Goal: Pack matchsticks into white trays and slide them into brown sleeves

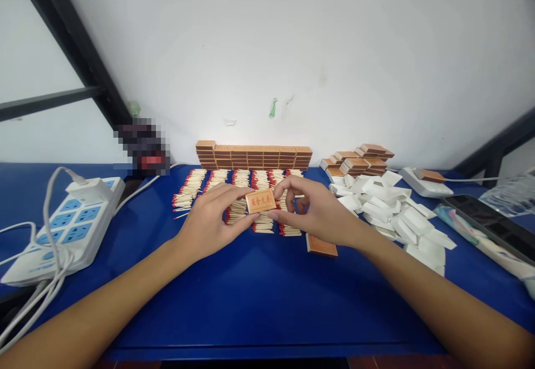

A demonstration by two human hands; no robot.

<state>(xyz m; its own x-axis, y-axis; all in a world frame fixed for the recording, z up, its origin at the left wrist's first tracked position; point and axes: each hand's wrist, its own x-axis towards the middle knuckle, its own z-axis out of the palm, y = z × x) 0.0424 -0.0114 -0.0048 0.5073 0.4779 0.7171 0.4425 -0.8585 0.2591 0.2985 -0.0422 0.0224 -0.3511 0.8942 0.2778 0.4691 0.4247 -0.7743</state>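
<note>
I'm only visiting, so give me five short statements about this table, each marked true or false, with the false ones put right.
1. The left hand and right hand hold a small matchbox between them. True.
2. The power strip is to the right of the matches. False: it lies to their left.
3. The matches are red-tipped. True.
4. The tabletop is green. False: it is blue.
5. A row of stacked matchboxes stands beyond the matches. True.

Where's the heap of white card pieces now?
In the head view, the white heap lies right of the bare right hand, on the blue table, in front of the loosely stacked orange-brown matchboxes.
</note>
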